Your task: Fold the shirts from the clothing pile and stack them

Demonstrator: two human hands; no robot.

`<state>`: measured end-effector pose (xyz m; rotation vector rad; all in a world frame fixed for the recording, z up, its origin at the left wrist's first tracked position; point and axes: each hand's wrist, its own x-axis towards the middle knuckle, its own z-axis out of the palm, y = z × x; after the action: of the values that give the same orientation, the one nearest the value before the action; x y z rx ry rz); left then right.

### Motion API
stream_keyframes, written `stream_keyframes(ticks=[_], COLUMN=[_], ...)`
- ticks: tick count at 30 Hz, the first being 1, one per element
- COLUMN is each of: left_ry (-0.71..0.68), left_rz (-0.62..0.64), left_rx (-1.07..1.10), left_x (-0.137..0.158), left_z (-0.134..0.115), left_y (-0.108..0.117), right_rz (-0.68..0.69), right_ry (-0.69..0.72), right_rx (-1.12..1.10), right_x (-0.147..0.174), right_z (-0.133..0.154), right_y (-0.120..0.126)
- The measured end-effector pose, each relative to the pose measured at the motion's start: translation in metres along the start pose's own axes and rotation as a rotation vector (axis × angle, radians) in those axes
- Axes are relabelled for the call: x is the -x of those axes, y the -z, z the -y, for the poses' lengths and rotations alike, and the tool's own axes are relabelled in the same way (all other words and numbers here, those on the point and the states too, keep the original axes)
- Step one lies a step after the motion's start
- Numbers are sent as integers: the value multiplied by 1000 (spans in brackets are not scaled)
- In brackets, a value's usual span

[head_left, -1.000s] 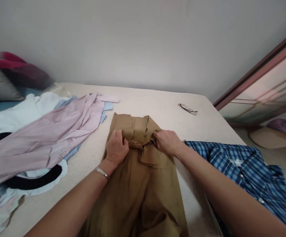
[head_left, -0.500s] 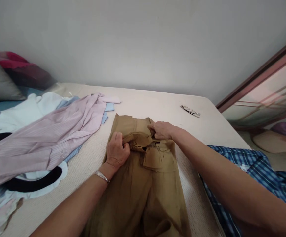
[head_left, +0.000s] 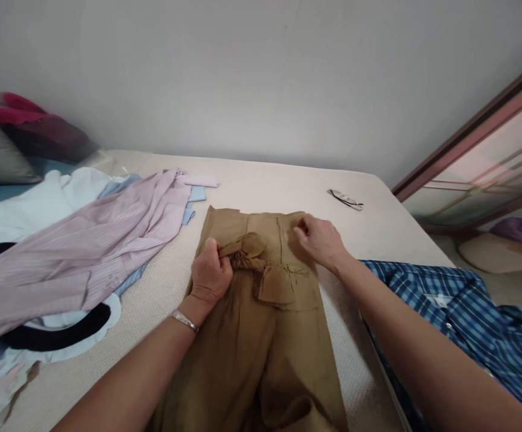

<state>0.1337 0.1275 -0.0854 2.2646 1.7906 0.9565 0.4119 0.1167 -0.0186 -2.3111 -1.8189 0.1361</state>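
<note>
Brown trousers (head_left: 283, 342) lie lengthwise in front of me, the waistband at the far end. A gathered strip of the same cloth, like a tie belt (head_left: 276, 282), crosses them below the waistband. My left hand (head_left: 211, 273) is closed around the strip's left end at the trousers' left side. At the upper right corner of the waistband is my right hand (head_left: 319, 240), its fingers curled in against the cloth; the fingertips are partly hidden. The waistband looks fairly flat between the hands.
To the left lies a heap of clothes with a pink striped shirt (head_left: 121, 228) on top. A blue plaid shirt (head_left: 459, 312) lies to the right. Eyeglasses (head_left: 345, 200) rest on the bed (head_left: 265, 180) near the wall. A grey pillow (head_left: 0, 147) stands far left.
My right hand has moved right, from the middle of the waistband to its corner. The bunched cloth there now lies flatter. My left hand keeps its grip, almost unmoved.
</note>
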Motion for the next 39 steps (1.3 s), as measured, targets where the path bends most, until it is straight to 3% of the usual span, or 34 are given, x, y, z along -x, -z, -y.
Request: stream_keyframes(ticks=[5,12,15,18,20,23,27,29,32,39], left_ry=[-16,-42,-40,-30,-16,-11,-44,-40,-50,-75], left_rz=[39,114,126,97,82,78,85,79,42,-2], left_rx=[-9,-18,25,62,66,65,80,72,107,231], left_x=[-1,-1,0,-1,-2,-3,-2,-2,0,0], left_z=[0,-1,-2,-1,0,0,-1,-1,-1,2], left_y=[-2,-5,-4,-3,-3,-2,1,2,3,5], right_rz=[322,200,210,314,306,108,-119,-81,79,215], right_ry=[226,406,415,362,291,157,53,15,-5,199], right_rx=[-120,187,291,252,176,97,23,-71,-270,-618], right_x=[45,114,102,58,27,0,12,24,34,18], right_z=[15,38,41,32,23,15,27,40,58,76], right_y=[10,-4,-4,4,10,13,8,1,-17,-42])
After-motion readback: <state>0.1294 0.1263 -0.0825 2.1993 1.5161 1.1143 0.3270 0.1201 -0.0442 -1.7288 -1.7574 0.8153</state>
